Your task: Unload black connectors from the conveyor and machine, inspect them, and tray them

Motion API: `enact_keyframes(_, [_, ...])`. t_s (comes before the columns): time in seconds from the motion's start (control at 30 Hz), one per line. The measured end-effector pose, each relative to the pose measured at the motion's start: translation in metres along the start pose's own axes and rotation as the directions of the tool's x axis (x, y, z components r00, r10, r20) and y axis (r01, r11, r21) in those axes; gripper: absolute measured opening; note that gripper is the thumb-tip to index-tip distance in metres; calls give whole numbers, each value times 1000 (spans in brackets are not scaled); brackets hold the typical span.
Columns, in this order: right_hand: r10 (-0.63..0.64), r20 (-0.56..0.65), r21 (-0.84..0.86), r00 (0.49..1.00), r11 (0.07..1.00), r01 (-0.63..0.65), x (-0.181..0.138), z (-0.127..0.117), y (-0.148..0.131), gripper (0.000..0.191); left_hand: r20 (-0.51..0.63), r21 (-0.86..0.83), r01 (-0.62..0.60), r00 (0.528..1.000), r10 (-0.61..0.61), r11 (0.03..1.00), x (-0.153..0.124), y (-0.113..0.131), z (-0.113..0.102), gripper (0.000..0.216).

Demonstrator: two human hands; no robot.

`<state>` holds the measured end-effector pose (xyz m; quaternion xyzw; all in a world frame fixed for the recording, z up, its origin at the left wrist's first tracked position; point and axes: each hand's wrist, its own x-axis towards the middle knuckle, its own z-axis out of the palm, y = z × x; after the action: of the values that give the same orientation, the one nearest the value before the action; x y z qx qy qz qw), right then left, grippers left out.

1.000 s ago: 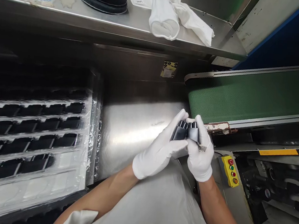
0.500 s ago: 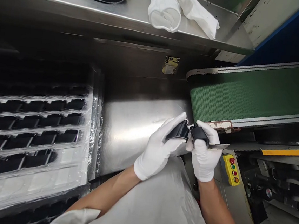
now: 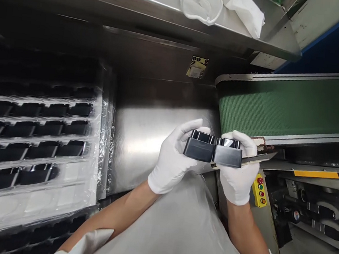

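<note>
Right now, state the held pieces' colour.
The left piece and right piece are glossy black in the head view.

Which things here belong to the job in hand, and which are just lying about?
In the job: left hand, right hand, two black glossy blocks, flat metal strip.

Just around: white cloth on the shelf, green conveyor belt, film-covered tray of black pieces.

Two glossy black plastic blocks [image 3: 213, 154] sit against the white left glove [image 3: 170, 159] and white right glove [image 3: 236, 181]. At right, the conveyor belt [image 3: 291, 103] is green with a fine mesh pattern; the yellow control box [image 3: 259, 191] has red and green buttons.
</note>
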<state>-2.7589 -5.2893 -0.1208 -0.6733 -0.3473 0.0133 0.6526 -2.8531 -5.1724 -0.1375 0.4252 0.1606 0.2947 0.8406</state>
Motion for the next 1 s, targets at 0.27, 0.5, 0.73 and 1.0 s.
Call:
enact_keyframes(0.27, [-52,14,-73,999,996,53,2,6,-5,52,-30,57,-27,999,29,998,-1,1,-1,78])
enact_keyframes(0.5, [-103,22,-81,994,991,104,2,8,-13,53,-37,81,-99,994,102,992,-4,5,-1,72])
enact_keyframes(0.73, [-179,211,-322,961,916,241,-3,0,-3,68,-135,269,-238,950,281,933,-9,2,12,26])
enact_keyframes(1.0, [-244,265,-304,933,897,321,-2,1,3,61,-113,282,-237,954,277,930,-8,-3,4,26])
